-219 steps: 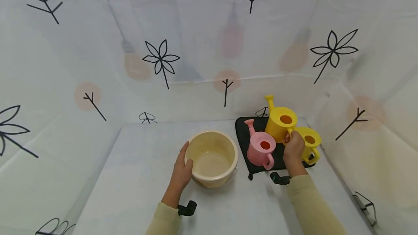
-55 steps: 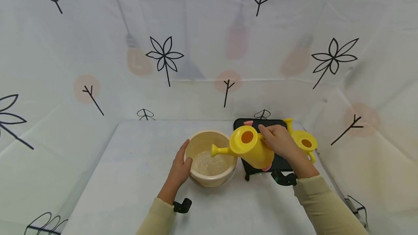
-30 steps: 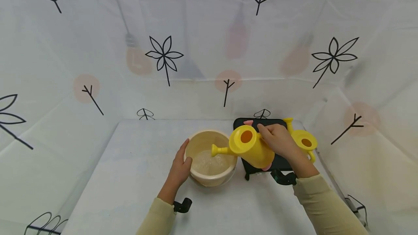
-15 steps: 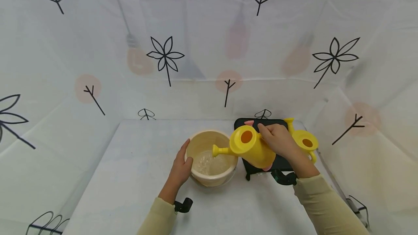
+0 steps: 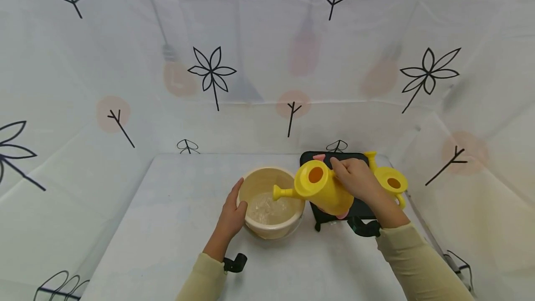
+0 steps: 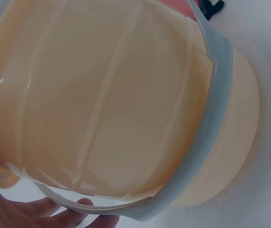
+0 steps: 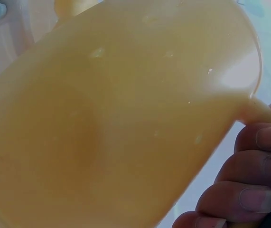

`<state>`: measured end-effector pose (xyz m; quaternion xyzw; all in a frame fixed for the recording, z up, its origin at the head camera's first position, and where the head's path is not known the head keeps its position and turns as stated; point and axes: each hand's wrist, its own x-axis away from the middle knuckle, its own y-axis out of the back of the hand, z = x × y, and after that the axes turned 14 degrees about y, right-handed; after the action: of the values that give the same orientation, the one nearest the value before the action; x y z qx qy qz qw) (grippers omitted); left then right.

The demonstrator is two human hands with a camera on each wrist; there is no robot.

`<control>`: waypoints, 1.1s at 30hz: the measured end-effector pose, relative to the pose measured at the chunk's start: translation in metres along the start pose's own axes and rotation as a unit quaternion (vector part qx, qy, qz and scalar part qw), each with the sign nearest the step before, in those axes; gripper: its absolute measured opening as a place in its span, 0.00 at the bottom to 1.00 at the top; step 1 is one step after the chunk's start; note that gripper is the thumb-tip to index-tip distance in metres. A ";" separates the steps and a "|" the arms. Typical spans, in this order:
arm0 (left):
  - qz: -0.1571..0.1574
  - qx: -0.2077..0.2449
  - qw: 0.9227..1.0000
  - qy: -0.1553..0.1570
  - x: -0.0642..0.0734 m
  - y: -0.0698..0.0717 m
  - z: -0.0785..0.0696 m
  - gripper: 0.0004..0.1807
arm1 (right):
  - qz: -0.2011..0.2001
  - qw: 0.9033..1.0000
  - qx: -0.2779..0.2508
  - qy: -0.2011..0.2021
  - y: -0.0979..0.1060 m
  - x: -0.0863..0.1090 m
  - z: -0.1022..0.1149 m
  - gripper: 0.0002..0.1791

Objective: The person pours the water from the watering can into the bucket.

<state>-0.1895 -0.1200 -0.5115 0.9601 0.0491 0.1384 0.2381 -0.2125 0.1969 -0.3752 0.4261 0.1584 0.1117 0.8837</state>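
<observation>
My right hand [image 5: 361, 180] grips the handle of a yellow toy watering can [image 5: 328, 196], tilted leftward with its spout over a cream bucket [image 5: 269, 231]. Rippled water shows on the bucket's bottom. At the bucket's left side, my left hand [image 5: 231, 215] holds the wall, thumb near the rim. The left wrist view has the fingertips [image 6: 104, 222] beside the bucket's grey bail [image 6: 223, 90]. In the right wrist view, curled fingers [image 7: 256, 166] wrap the can's handle. A pink watering can [image 5: 342, 216] is mostly hidden behind the lifted yellow one.
A second yellow watering can [image 5: 382, 176] stands on a black mat [image 5: 307, 157] at the back right. The white table [image 5: 175, 208] meets a patterned cloth backdrop [image 5: 251, 124] behind and at both sides.
Since the oldest frame, my right hand has lifted the yellow watering can off the mat, brought it left and tilted it. Ripples now show in the bucket. My left hand stays at the bucket.
</observation>
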 end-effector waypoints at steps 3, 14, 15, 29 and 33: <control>0.000 0.000 1.000 0.006 0.000 0.000 0.000 0.36 | 0.001 1.000 0.001 0.002 0.000 0.000 0.001 0.33; -0.001 0.003 1.000 0.002 0.000 0.001 -0.001 0.36 | 0.005 1.000 0.010 0.009 0.002 -0.002 0.006 0.33; -0.001 0.003 1.000 0.000 0.000 0.001 0.000 0.36 | 0.005 1.000 0.010 0.009 0.002 -0.002 0.006 0.33; 0.000 -0.001 1.000 -0.005 -0.002 0.000 0.001 0.36 | 0.012 1.000 0.018 0.008 0.001 -0.003 0.008 0.33; 0.000 -0.001 1.000 -0.007 -0.002 0.000 0.001 0.36 | 0.015 1.000 0.023 0.004 0.001 -0.003 0.009 0.33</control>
<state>-0.1911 -0.1208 -0.5131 0.9607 0.0471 0.1321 0.2394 -0.2120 0.1904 -0.3684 0.4479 0.1584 0.1231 0.8713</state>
